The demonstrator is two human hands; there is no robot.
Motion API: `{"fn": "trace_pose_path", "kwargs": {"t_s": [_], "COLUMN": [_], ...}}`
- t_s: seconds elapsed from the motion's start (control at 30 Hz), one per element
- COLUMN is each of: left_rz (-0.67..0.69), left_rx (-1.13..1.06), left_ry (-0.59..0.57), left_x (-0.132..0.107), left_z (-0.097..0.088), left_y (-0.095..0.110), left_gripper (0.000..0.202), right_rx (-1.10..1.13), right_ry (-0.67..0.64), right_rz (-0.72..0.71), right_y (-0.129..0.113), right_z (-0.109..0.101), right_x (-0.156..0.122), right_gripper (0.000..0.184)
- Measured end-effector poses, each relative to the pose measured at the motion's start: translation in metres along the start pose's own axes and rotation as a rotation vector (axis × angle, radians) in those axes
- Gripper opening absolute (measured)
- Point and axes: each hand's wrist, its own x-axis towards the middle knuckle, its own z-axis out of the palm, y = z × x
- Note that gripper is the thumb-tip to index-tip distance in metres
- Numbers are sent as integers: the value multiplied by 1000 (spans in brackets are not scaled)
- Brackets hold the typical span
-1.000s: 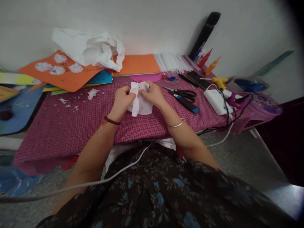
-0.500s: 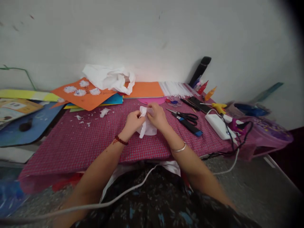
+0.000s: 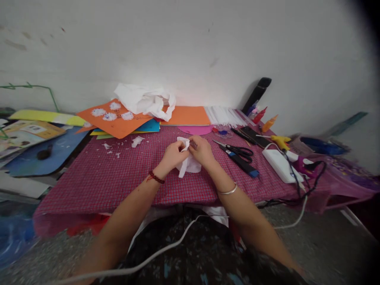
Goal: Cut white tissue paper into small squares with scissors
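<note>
A piece of white tissue paper [image 3: 192, 164] is held between my two hands, just above the checked tablecloth. My left hand [image 3: 174, 155] pinches its folded upper edge between thumb and fingers. Close beside it, my right hand [image 3: 201, 151] grips the same tissue near the top. Part of the sheet hangs down below the fingers as a loose strip. The fingertips nearly meet, and the paper between them is partly hidden. To the right of my hands lie black scissors [image 3: 237, 150] and a black-and-blue utility knife [image 3: 244, 165].
Crumpled white tissue [image 3: 142, 99] rests on an orange card with tissue flowers [image 3: 118, 127] at the back left. Torn tissue scraps [image 3: 137, 141] lie left of my hands. At right are a yellow glue gun [image 3: 280, 141], a white power strip [image 3: 280, 164] and trailing cables.
The view has shifted slightly, so the whole table sits further right in the picture. My hands have moved a little on the tissue's top edge, still pinching it.
</note>
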Motion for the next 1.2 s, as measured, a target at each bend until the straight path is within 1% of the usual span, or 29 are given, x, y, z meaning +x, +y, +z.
{"fn": "trace_pose_path", "kwargs": {"t_s": [0.07,0.13,0.17,0.2,0.23,0.33,0.4,0.5,0.6,0.77,0.97,1.03,1.1,1.13,1.2], "left_rz": [-11,-55,-86,-117,-144,-186,-204,-230,-226,-245,-288,-289,-273,-259,-229], "left_rx": [-98,-271,-355,-421,-460,-471,-471,-498,-493,-505,-533,-536,-538,-536,-528], "left_ry": [-118,-237,-253,-233,-188,-37,1,-11,-33,19,4,-4,-11,-16,-30], "left_x": [0,0,0,1,2,4,5,6,6,9,10,10,9,9,8], "left_z": [-4,-8,-9,-10,-11,-13,-14,-13,-13,-12,-13,-14,-14,-14,-14], "left_y": [2,3,3,3,3,2,2,0,-2,-6,-7,-7,-7,-7,-7], "left_gripper": [16,26,30,33,36,40,38,32,24,16,11,10,12,13,16], "right_rx": [-31,-58,-73,-89,-108,-160,-184,-205,-192,-171,-139,-93,4,74,233], "right_ry": [21,35,40,44,43,20,2,-20,-39,3,17,17,12,11,1], "right_rz": [3,-8,-20,-36,-55,-109,-128,-144,-148,-68,-28,-27,-25,-17,18], "right_y": [0,-1,-2,-4,-5,-10,-13,-15,-14,-10,-6,-4,-2,-1,1], "right_z": [-1,-2,-2,-3,-3,-3,-2,-1,0,-2,-4,-4,-5,-5,-6], "right_x": [0,-1,-1,-2,-2,-2,-3,-3,-3,-2,0,0,1,1,2], "right_gripper": [15,13,13,12,12,14,15,15,15,13,14,14,14,18,35]}}
